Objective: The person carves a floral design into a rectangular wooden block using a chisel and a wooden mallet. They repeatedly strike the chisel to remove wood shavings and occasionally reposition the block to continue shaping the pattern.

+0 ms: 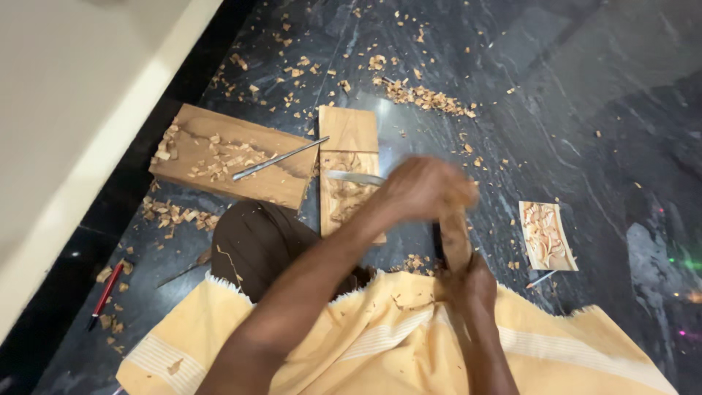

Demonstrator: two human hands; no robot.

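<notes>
My left hand (pixel 424 192) is blurred and closed around a chisel whose flat metal blade (pixel 352 176) points left over a long carved wooden panel (pixel 348 146) on the dark floor. Just below it, my right hand (pixel 469 287) grips a wooden mallet (pixel 455 238) held upright near the left hand. Motion blur hides whether the mallet touches the chisel. A yellow cloth (pixel 395 344) covers my lap.
A thick wooden board (pixel 219 183) with shavings lies at left, a slim metal chisel (pixel 278 159) across it. A small carved panel (pixel 545 235) sits at right. A red pen (pixel 106 292) and wood chips (pixel 428 97) lie on the floor. A pale wall (pixel 80 110) borders the left.
</notes>
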